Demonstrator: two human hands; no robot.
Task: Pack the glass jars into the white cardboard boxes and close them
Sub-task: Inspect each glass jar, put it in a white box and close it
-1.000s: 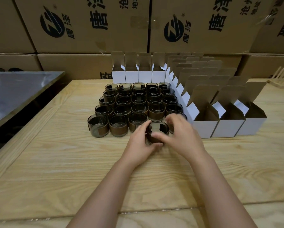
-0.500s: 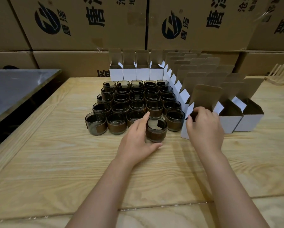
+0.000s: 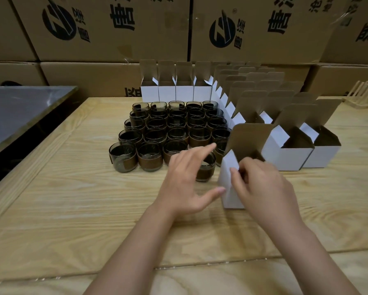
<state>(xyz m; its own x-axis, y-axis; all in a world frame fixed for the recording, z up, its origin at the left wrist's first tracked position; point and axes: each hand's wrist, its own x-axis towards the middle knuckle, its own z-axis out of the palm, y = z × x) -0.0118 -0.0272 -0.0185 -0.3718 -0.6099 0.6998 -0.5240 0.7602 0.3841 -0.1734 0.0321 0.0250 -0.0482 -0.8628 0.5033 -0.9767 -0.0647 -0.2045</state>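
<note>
1. Fingers (image 3: 235, 174) of the right hand (image 3: 261, 188) curl over the near top edge of one white box (image 3: 228, 188) and pinch its wall. The box stands tilted on the table, lid flap raised, its mouth open and showing brown card inside.
2. The left hand (image 3: 185, 182) is spread with its fingers straight, held over a single jar (image 3: 206, 170). Its thumb reaches the held box's lower corner; I cannot tell whether it touches.
3. The single jar stands upright on the table, just left of the held box and just in front of the other jars.
4. Behind it a block of jars (image 3: 174, 128) stands packed in close rows, all upright with mouths open and brown bands round them.
5. Open boxes (image 3: 293, 154) line the block's right side with their flaps up, close behind the right hand. A back row of boxes (image 3: 174, 92) closes the far side.
6. Bare wooden table (image 3: 72, 199) lies open to the left of the hands and nearer the person.
7. A metal surface (image 3: 19, 111) sits beyond the table's left edge. Brown cartons (image 3: 114, 28) wall the back, and a wooden rack (image 3: 364, 96) lies far right.
</note>
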